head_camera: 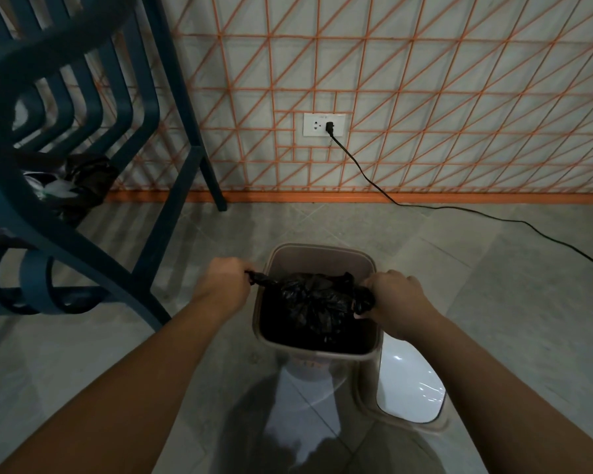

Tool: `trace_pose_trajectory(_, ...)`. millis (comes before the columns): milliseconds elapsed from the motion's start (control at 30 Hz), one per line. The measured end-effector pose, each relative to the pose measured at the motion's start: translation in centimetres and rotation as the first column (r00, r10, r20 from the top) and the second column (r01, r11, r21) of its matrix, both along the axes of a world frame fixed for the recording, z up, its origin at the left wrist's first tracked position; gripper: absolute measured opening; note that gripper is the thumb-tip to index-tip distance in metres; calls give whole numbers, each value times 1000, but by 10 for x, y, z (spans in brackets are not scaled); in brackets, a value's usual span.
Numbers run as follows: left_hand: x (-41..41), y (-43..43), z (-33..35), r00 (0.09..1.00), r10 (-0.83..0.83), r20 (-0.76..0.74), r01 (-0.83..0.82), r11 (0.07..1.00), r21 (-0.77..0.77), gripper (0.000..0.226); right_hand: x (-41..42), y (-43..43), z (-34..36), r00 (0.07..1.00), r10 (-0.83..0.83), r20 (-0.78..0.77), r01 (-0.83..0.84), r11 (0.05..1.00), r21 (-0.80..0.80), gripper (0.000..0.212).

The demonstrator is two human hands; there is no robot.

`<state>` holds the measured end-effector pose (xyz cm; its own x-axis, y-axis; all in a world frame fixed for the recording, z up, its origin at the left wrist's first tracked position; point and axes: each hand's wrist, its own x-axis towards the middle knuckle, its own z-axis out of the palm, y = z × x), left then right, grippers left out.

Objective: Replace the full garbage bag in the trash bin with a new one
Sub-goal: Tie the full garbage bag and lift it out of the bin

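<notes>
A beige rectangular trash bin (pixel 322 252) stands on the tiled floor in front of me. Inside it sits a crumpled black garbage bag (pixel 310 299), gathered at the top. My left hand (pixel 225 282) is closed on a twisted end of the bag at the bin's left rim. At the right rim, my right hand (pixel 396 297) grips the bag's other end. Both ends are pulled outward, away from each other. The bag's lower part is hidden in the bin's dark inside.
A dark blue slatted chair (pixel 69 107) stands at the left, with dark bags (pixel 79 181) on the floor behind it. The bin's white lid (pixel 409 384) lies to the bin's right. A black cable (pixel 459 210) runs from a wall socket (pixel 324 124) across the floor.
</notes>
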<state>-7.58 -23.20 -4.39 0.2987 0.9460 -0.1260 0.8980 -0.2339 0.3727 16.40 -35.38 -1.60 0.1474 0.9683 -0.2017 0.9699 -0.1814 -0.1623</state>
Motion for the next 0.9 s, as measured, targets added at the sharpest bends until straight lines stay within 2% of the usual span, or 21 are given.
trace_pose_trajectory(133, -2, -5, -2, 1000, -19, -24, 20, 998, 60, 26, 1, 1, -3, 995, -43, -90, 38, 997, -64, 26)
trace_pose_trajectory(200, 3, -8, -1, 998, -63, -22, 65, 995, 78, 23, 3, 0, -2, 993, -28, -115, 27, 1000, -13, 20)
trace_pose_trajectory(267, 8, -9, 0, 995, -88, 39, 85, 994, 74, 17, 1, 0, -2, 986, -2, -169, 8, 999, 35, 25)
trace_pose_trajectory(367, 15, -10, -1, 978, -79, 192, 93, 994, -63, 11, -9, 1, -6, 947, -9, -320, 27, 998, 53, 52)
trace_pose_trajectory(467, 22, -19, 2, 956, -42, 289, 113, 966, -233, 8, -22, 3, -15, 864, -32, -502, 47, 999, 17, 86)
trace_pose_trajectory(533, 28, -25, 5, 952, -89, 293, 163, 958, -237, 4, -29, 5, -23, 824, -55, -564, 66, 998, -1, 105)
trace_pose_trajectory(633, 35, -34, 10, 933, -187, 307, 259, 942, -214, 5, -34, 8, -36, 836, -90, -541, 86, 996, -34, 114)
trace_pose_trajectory(733, 43, -44, 17, 901, -234, 365, 333, 913, -237, 9, -37, 8, -47, 863, -117, -492, 88, 993, -81, 105)
trace_pose_trajectory(800, 47, -49, 19, 884, -261, 388, 372, 896, -243, 9, -38, 11, -52, 902, -101, -420, 75, 994, -78, 79)
trace_pose_trajectory(900, 48, -52, 25, 833, -285, 475, 419, 885, -204, 5, -39, 16, -43, 925, -72, -372, 110, 991, 81, 31)
